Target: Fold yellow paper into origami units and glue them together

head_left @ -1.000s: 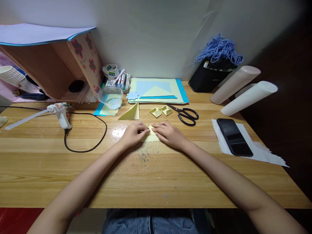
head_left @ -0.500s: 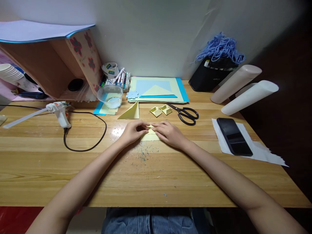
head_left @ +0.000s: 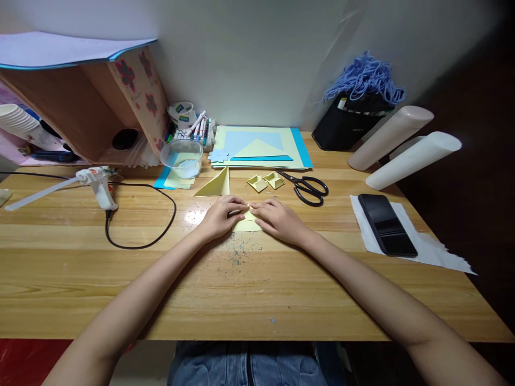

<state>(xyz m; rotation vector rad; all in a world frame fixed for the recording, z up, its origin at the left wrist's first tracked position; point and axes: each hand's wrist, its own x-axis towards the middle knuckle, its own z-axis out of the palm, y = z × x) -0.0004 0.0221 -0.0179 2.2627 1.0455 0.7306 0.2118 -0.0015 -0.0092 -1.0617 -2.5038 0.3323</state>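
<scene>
A partly folded sheet of yellow paper (head_left: 248, 225) lies flat on the wooden table in front of me. My left hand (head_left: 221, 217) grips its left side, thumb low and fingers along the upper edge. From the other side, my right hand (head_left: 279, 220) holds it the same way, and the fingertips of both hands nearly meet at the top. My fingers hide much of the fold. Just beyond are a folded yellow triangle (head_left: 217, 184) and two small folded yellow paper pieces (head_left: 257, 183). Black-handled scissors (head_left: 308, 188) lie right of these.
A glue gun (head_left: 98, 187) with a looping cord lies left. Behind are a clear plastic bowl (head_left: 182, 158), markers (head_left: 197, 128) and stacked coloured paper (head_left: 295, 142). To the right are a phone (head_left: 386, 225) on torn white paper, two upright rolls (head_left: 414, 161) and a black holder (head_left: 341, 128).
My left fingers have shifted slightly up and forward along the paper's top edge. The raised part of the fold looks flatter under the fingertips. My right hand has barely moved.
</scene>
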